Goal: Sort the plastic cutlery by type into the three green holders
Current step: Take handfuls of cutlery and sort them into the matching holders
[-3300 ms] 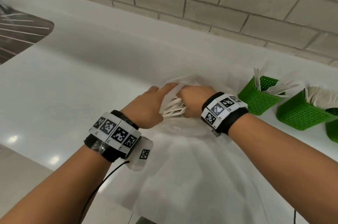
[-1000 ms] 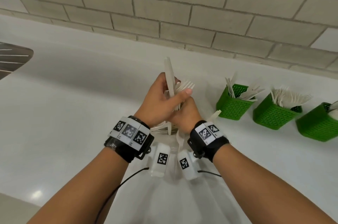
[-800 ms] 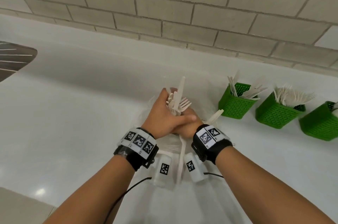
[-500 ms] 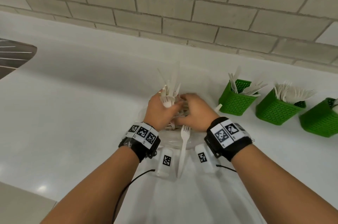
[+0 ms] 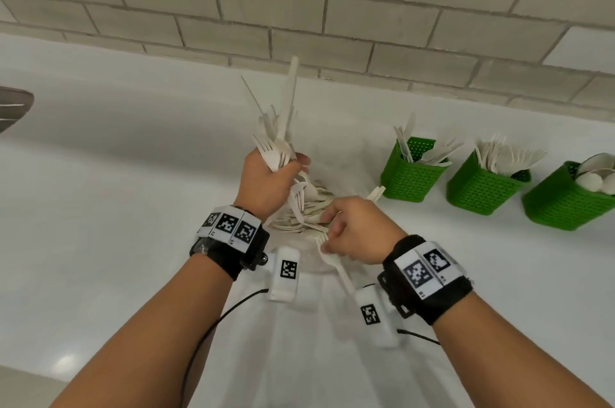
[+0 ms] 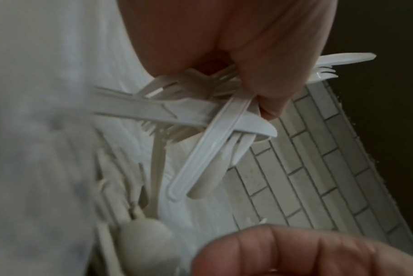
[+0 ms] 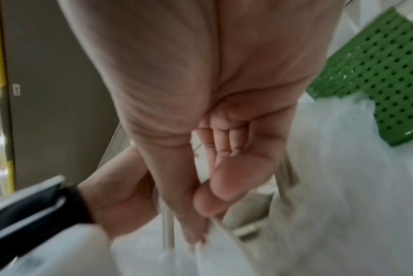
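Observation:
My left hand [image 5: 283, 168] grips an upright bundle of white forks and knives [image 5: 283, 128], lifted above the pile; the left wrist view shows its fingers [image 6: 260, 89] curled round the crossed pieces [image 6: 212, 130]. My right hand [image 5: 332, 224] is down on the loose cutlery pile [image 5: 309, 211]. In the right wrist view its thumb and forefinger [image 7: 205, 211] pinch a beige handle [image 7: 243, 222]. Three green holders stand to the right: knives [image 5: 407, 178], forks [image 5: 482, 188], spoons [image 5: 562, 204].
A single fork [image 5: 336, 268] lies under my right hand, pointing back toward me. The pile sits on a clear plastic bag on the white counter [image 5: 133, 191]. A brick wall [image 5: 332, 8] runs behind, and a dark sink edge [image 5: 13, 108] shows far left.
My left hand has lifted the bundle higher and slightly left. My right hand has let go of the bundle and dropped to the near side of the pile.

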A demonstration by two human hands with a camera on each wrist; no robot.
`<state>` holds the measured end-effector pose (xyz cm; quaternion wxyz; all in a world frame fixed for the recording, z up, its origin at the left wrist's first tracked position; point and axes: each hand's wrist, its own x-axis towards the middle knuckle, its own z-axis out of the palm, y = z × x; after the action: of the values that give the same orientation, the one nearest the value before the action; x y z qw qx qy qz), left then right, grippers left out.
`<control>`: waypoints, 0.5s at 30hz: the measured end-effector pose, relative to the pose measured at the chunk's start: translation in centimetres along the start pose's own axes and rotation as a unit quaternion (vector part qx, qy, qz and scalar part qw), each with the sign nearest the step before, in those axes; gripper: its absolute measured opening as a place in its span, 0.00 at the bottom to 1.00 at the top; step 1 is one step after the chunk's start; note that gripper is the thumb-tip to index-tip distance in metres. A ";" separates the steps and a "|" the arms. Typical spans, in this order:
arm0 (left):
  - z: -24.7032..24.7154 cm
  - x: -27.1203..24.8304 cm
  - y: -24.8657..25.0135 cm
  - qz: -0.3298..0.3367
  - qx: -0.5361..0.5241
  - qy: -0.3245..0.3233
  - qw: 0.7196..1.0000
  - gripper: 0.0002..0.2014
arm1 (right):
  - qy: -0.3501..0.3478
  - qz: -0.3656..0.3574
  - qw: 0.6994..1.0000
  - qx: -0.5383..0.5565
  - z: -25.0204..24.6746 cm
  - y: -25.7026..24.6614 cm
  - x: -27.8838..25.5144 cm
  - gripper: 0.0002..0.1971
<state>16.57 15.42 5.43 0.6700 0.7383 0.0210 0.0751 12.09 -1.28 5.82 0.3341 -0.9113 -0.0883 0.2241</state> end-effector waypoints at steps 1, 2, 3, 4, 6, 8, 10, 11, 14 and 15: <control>-0.1 0.0 0.5 0.010 -0.003 0.001 1.000 0.06 | 0.017 -0.009 0.999 0.035 -0.8 -0.1 -0.1 0.13; -0.2 0.1 0.9 0.018 -0.011 0.007 1.000 0.08 | 0.042 -0.025 0.995 0.083 -1.5 -0.3 -0.3 0.09; -0.4 0.2 1.2 0.021 -0.026 0.012 0.999 0.10 | 0.077 -0.045 0.985 0.146 -2.2 -0.6 -0.5 0.08; -0.6 0.3 1.5 0.018 -0.046 0.013 0.999 0.10 | 0.122 -0.069 0.965 0.222 -2.8 -1.2 -0.7 0.07; -0.9 0.3 2.0 0.017 -0.068 -0.001 0.998 0.05 | 0.235 -0.132 0.903 0.335 -3.9 -2.5 -1.2 0.05; -0.9 0.0 2.0 0.032 -0.048 -0.033 0.998 0.07 | 0.319 -0.186 0.857 0.359 -4.5 -3.4 -1.1 0.05; -0.7 -0.6 1.4 0.042 -0.020 -0.083 0.995 0.11 | 0.331 -0.191 0.867 0.320 -4.0 -3.5 -0.4 0.04; -0.5 -1.0 1.0 0.039 -0.008 -0.115 0.993 0.12 | 0.315 -0.176 0.887 0.288 -3.4 -3.3 0.1 0.04; 0.5 -1.6 -0.3 0.020 0.009 -0.175 0.984 0.18 | 0.282 -0.129 0.926 0.215 -1.6 -2.2 1.6 0.09; 0.8 -1.5 -0.6 0.021 0.024 -0.173 0.984 0.20 | 0.279 -0.125 0.927 0.218 -1.4 -1.9 1.9 0.10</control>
<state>15.25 14.51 4.67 0.6436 0.7565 -0.1088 -0.0401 14.39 -0.02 7.38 0.5606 -0.8234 -0.0540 -0.0692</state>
